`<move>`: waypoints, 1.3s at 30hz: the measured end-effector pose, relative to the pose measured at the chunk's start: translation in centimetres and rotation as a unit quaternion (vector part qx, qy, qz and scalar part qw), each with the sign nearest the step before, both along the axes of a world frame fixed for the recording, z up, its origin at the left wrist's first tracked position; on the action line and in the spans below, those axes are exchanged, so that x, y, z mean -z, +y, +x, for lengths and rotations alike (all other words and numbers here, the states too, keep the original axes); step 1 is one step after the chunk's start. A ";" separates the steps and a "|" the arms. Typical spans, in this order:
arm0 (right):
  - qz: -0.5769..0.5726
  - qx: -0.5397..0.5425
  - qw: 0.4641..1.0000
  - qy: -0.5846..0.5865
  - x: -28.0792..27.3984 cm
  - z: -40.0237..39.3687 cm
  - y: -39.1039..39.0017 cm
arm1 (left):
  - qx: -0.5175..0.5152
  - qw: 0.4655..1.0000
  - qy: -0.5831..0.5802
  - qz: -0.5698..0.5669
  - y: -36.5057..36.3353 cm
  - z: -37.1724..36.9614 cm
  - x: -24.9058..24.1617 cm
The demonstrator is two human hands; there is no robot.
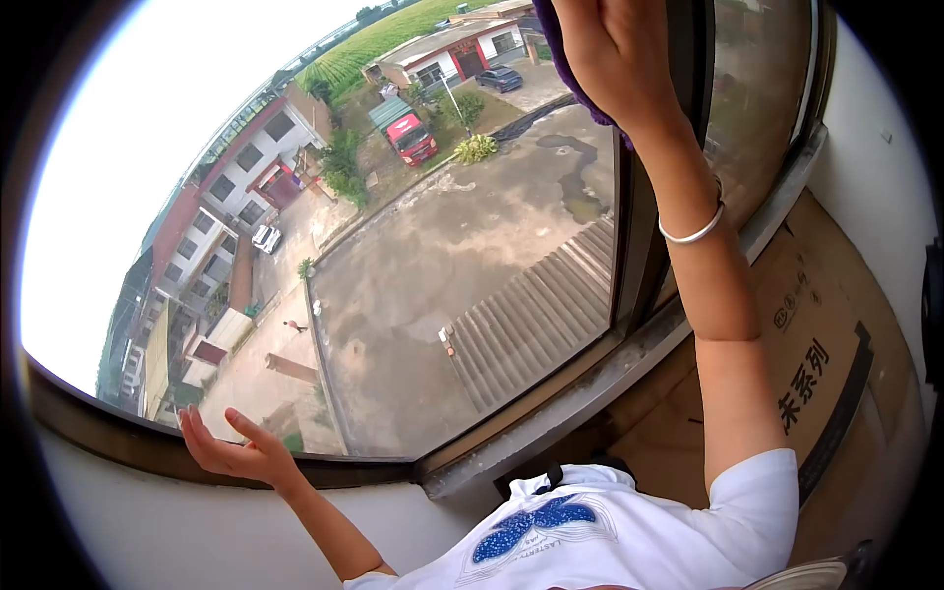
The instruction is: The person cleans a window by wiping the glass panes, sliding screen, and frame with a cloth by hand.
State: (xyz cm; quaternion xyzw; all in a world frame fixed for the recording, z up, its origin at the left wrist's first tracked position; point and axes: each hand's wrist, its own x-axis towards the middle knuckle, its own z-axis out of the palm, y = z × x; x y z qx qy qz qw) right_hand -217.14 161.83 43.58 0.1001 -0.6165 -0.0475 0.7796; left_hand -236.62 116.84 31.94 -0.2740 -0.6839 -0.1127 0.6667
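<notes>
"L hand (pixel 234 454)?"
"Half-open, empty, nr lower window frame (pixel 349 471)."
"Purple cloth (pixel 554 39)?"
"Under R hand (pixel 617 67), up by upright frame (pixel 643 236); fingers out of shot, so can't tell how tight grip is."

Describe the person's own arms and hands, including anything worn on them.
The left hand and right hand show no gloves. A smooth, silvery bangle circles the right forearm near the wrist, with a thin dark band beside it; no band shows on the left wrist. Both sleeves are short, plain and white.
</notes>
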 end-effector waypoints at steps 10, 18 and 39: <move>0.039 0.116 0.991 -0.044 7.2 -3.7 0.6 | -0.071 0.996 0.002 0.047 -5.8 -8.7 3.8; 0.201 0.113 0.901 -0.367 30.1 -2.5 -4.7 | -0.068 0.996 0.040 0.039 -5.8 -8.9 3.6; 0.262 0.120 0.869 -0.403 22.8 -5.1 -9.1 | -0.029 0.998 0.051 0.038 -5.9 -9.1 3.7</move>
